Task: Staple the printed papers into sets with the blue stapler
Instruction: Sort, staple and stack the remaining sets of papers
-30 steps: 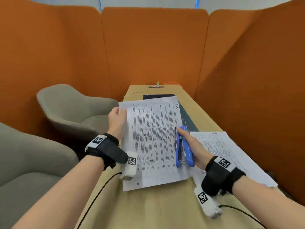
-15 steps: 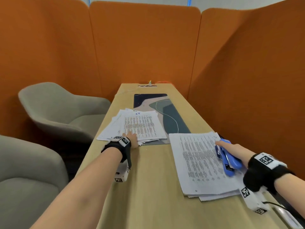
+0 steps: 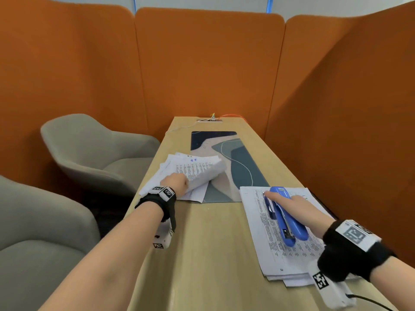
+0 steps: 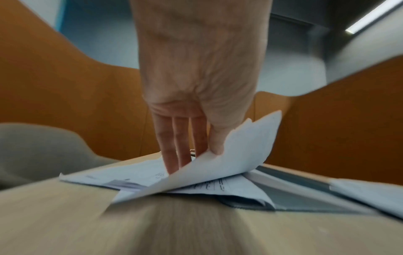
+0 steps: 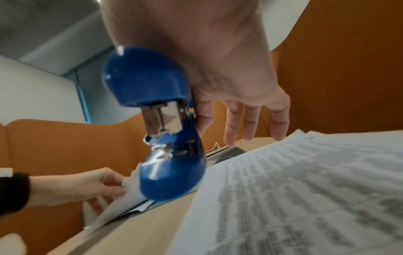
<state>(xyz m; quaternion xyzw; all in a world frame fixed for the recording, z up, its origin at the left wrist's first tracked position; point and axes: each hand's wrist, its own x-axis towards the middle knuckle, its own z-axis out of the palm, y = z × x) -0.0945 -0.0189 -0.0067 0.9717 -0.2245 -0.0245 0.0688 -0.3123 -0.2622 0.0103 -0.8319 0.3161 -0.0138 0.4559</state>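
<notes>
A: Picking up the next sheets, I'd say. The left hand [image 3: 174, 183] pinches the near corner of the top sheet [image 3: 202, 173] on the loose pile [image 3: 170, 163] at the tabletop's [image 3: 202, 254] left edge, thumb above, fingers underneath, and the sheet curls upward.

B: And the stapler [image 3: 285, 215]?

A: The right hand [image 3: 298, 209] grips it along its side, forefinger stretched over the top, the other fingers hanging loose. It sits just over the right stack [image 3: 269, 250]; I can't tell if it touches.

B: So no stapling now?

A: Not yet, I think. The next move calls for separating a full set from the pile, squaring its edges, then bringing a corner into the stapler's mouth.

B: Any trays or boxes?

A: None I can see. Both heaps lie bare on the tabletop, each partly overlapping the desk mat [image 3: 233, 158].
</notes>
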